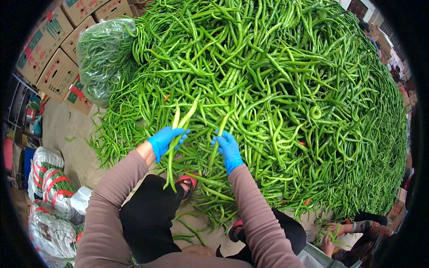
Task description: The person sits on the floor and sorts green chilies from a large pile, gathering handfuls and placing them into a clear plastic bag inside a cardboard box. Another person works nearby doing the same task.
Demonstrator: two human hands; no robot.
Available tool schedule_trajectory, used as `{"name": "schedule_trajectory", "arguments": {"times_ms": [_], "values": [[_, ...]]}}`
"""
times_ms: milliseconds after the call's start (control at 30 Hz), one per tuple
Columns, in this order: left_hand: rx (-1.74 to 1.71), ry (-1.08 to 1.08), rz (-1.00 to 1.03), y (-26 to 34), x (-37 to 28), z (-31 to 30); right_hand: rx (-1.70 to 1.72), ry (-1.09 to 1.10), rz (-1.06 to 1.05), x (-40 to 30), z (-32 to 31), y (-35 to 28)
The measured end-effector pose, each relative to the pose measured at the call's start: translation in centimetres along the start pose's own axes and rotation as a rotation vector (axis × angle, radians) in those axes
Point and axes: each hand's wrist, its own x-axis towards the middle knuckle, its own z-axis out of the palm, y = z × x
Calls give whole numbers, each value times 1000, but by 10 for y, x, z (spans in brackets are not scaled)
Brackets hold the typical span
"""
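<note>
A huge heap of long green chili peppers [261, 83] spreads in front of me. Blue gloves cover both hands. Two or three long pale-green peppers [188, 115] are gripped in my left hand [167, 139], their tips sticking out above and below the fingers. My right hand [228, 149], a little to the right, has its fingers around a single long green pepper [224, 125]. Both hands hover over the near edge of the heap, between my knees. The fingertips of the left hand are partly hidden behind the peppers.
Stacked cardboard boxes [57, 76] and a clear plastic bag of peppers [105, 55] stand at upper left. Wrapped bundles with red tape [58, 187] lie at lower left. At lower right, another person's hands [330, 239] handle peppers. Loose peppers [192, 231] lie by my feet.
</note>
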Motion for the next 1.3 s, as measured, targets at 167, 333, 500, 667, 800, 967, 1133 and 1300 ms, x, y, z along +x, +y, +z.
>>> {"name": "schedule_trajectory", "arguments": {"times_ms": [167,333,500,667,800,967,1133,1300], "values": [[-155,-217,-84,-2,-40,27,112,-23,-83,-45,8,-13],[-215,-370,-99,-22,-50,80,174,24,-49,-92,-10,-47],[-135,-623,-98,-22,-100,129,159,-6,130,-153,-34,-93],[10,-646,-111,-36,-118,154,273,-131,9,-180,-29,-99],[-115,-659,-76,-57,-116,159,264,-203,-75,-183,-16,-101],[-29,-539,62,-60,-109,173,313,-63,63,-197,-12,-111],[-15,-477,116,-60,-109,184,84,-49,-38,-195,-23,-101],[132,-413,194,-71,-108,184,-60,-22,-33,-192,-20,-83]]}}
